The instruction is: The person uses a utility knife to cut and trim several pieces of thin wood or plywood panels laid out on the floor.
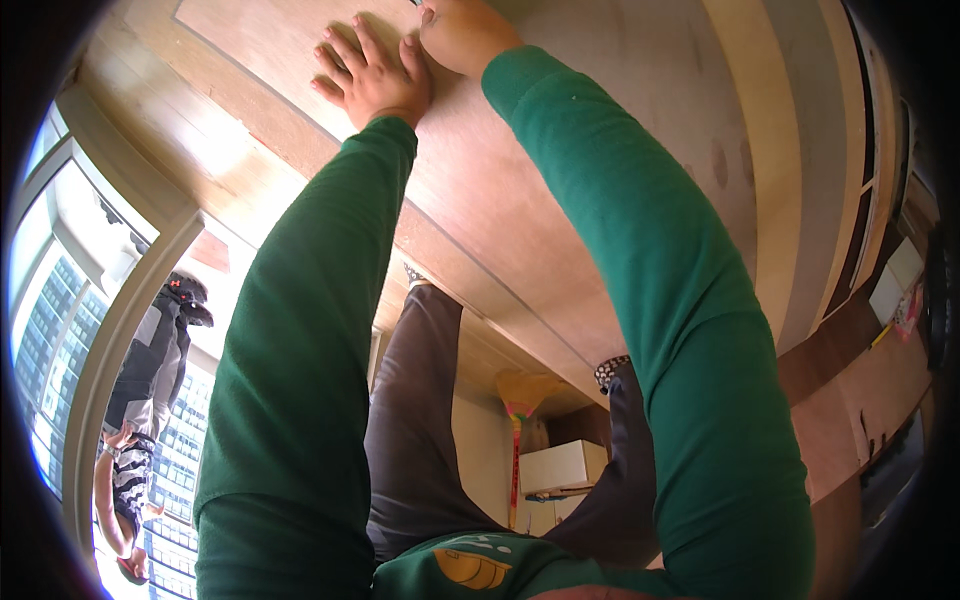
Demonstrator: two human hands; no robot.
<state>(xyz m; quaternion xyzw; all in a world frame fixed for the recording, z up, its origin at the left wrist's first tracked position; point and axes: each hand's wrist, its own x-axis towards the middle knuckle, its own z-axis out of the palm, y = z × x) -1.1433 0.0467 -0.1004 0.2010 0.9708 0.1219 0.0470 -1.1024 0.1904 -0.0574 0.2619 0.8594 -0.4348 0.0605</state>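
Observation:
My left hand [375,85] lies on a pale wood-coloured panel [490,215], palm down with its fingers spread. Just right of it, my right hand [462,35] is closed in a fist close to the panel at the upper edge of the view. A small dark, shiny tip [416,3] shows at its fingers. The rest of what that hand holds is cut off or covered, so I cannot make out its kind. Both forearms are in green sleeves. A thin dark line runs along the panel's left side.
A large window frame [135,290] bends along the left, with a person [135,470] beside it. Between my legs a broom [515,460] with a red handle and a white box [562,468] stand. At right are pale and grey bands [805,130] and a yellow stick-like thing [881,336].

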